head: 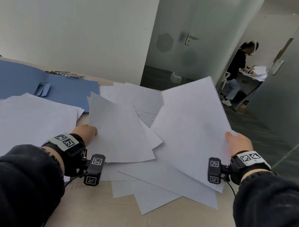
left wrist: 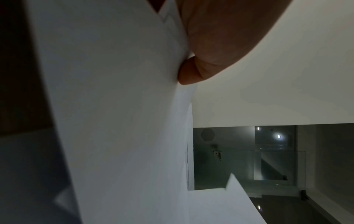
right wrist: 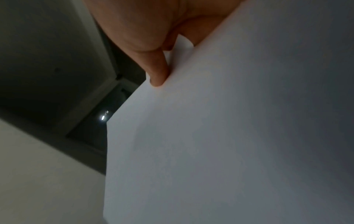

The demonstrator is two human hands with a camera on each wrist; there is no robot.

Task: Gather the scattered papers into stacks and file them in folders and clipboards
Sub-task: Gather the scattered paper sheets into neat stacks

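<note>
White sheets lie scattered over the beige table [head: 179, 217]. My left hand [head: 88, 131] pinches the near left edge of one sheet [head: 118, 132], lifted off the pile; the left wrist view shows the thumb [left wrist: 188, 74] pressed on that paper [left wrist: 118, 121]. My right hand [head: 235, 141] pinches the right edge of another sheet [head: 190, 126], raised and tilted above the table; the right wrist view shows a finger [right wrist: 158, 71] on its underside [right wrist: 220, 136]. A rough stack of paper [head: 25, 120] lies at the left. An open blue folder [head: 35, 88] lies behind it.
Several metal clips [head: 65, 74] lie behind the folder by the wall. More loose sheets [head: 146, 194] overlap near the table's front edge. At the right, a glass partition [head: 298, 94] and an open doorway where another person [head: 238, 71] sits at a desk.
</note>
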